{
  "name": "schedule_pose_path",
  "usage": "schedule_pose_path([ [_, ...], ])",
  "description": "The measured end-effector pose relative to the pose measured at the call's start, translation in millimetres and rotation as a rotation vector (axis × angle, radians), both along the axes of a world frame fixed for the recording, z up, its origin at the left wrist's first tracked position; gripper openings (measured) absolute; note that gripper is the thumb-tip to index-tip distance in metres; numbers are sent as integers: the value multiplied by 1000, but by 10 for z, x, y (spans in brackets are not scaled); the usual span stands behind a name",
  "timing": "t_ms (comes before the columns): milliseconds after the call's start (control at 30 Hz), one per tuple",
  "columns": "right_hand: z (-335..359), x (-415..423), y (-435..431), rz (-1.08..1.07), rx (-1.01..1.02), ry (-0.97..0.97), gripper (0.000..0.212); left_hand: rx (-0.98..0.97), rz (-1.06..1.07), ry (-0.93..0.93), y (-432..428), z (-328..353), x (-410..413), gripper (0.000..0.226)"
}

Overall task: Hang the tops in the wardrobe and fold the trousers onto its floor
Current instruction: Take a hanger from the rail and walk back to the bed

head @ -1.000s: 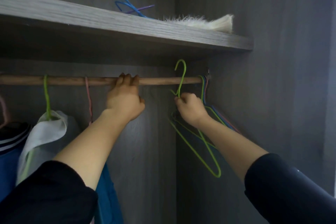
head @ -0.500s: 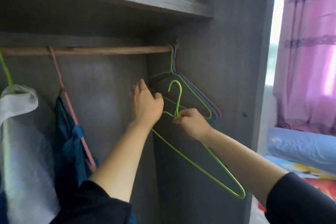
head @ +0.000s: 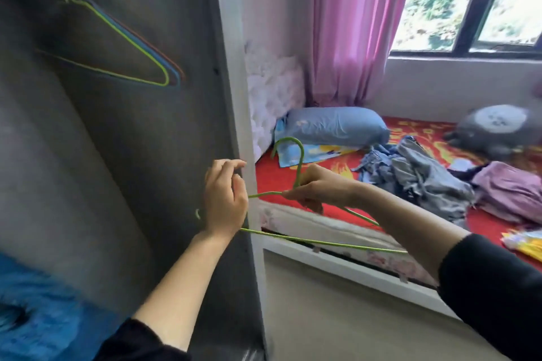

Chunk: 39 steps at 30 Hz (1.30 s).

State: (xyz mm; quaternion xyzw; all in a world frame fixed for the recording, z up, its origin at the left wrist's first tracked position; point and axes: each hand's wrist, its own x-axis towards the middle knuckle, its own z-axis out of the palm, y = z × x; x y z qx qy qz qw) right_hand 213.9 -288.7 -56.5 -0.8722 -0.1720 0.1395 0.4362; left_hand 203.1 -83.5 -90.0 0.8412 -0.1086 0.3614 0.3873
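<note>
A: What do the fingers have?

B: Fingers (head: 296, 195) of the right hand (head: 319, 187) pinch the green hanger (head: 299, 161) at its neck, hook up, which leaves its shoulders free for a top. The left hand (head: 224, 202) is loosely curled and seems to hold nothing; the wire runs behind it.

A: And the clothes (head: 419, 176)?

B: In 1 heap on the bed (head: 274, 182), well apart from the wardrobe (head: 146, 141). I judge the hanger is being carried to them.

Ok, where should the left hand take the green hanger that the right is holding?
I'd take the bare shoulder wire of the green hanger between the two hands, coming in from the wardrobe side. The right hand pinches the neck under the hook, so that part is taken, and the open left hand sits just beside that wire.
</note>
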Motion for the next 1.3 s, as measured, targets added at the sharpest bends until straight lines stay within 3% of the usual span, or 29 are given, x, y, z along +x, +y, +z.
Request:
schedule_pose_path([
  [233,-550,-329,-1810,-185,-167,162,39,80,-199,307,-1757,-655,77,29],
  [500,-943,-1023,-3964,-486,-210,226,35,217,-422,601,-4064,-1207,-12,26],
  [767,-1311,-1385,-5584,-995,-190,136,43,342,-683,671,-5987,-1350,-28,24],
  [1167,-1940,-646,-7719,-1289,-169,276,45,540,-742,783,-8316,-2076,1131,27],
  [1300,-2111,-459,-8407,-1390,-163,334,37,641,-765,831,-9123,-2266,1476,29],
])
